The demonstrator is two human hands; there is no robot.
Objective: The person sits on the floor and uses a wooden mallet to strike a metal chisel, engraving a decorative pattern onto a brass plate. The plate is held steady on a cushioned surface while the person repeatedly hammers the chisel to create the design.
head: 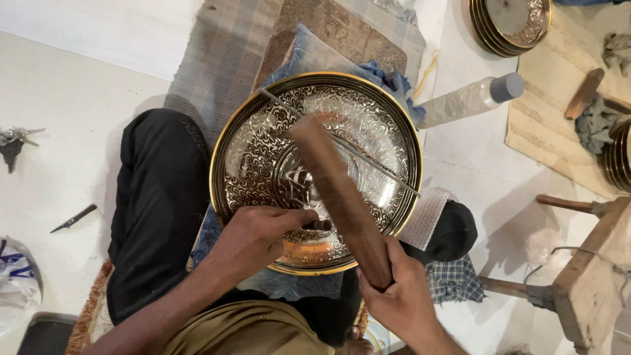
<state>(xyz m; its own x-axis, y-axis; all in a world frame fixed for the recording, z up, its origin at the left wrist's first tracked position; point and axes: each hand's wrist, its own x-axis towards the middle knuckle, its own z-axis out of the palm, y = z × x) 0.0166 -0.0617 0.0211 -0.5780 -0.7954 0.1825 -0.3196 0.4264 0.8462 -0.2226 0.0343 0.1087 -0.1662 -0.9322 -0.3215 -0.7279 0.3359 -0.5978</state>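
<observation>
wooden mallet point(338, 197): long axis lower-right to upper-left | right hand point(401, 299) grip clenched on it | left hand point(253, 236) pinching chisel point(321, 225)

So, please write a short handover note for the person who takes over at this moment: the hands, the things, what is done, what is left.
Left hand: fingers pinch a small dark tool against the engraved brass plate, near its centre.
Right hand: grips the wooden stick, raised over the plate.
The plate rests on blue cloth on the lap; a thin metal rod lies across it.
Done: the engraved pattern covers the visible surface.
Left: cannot tell from this view.
</observation>
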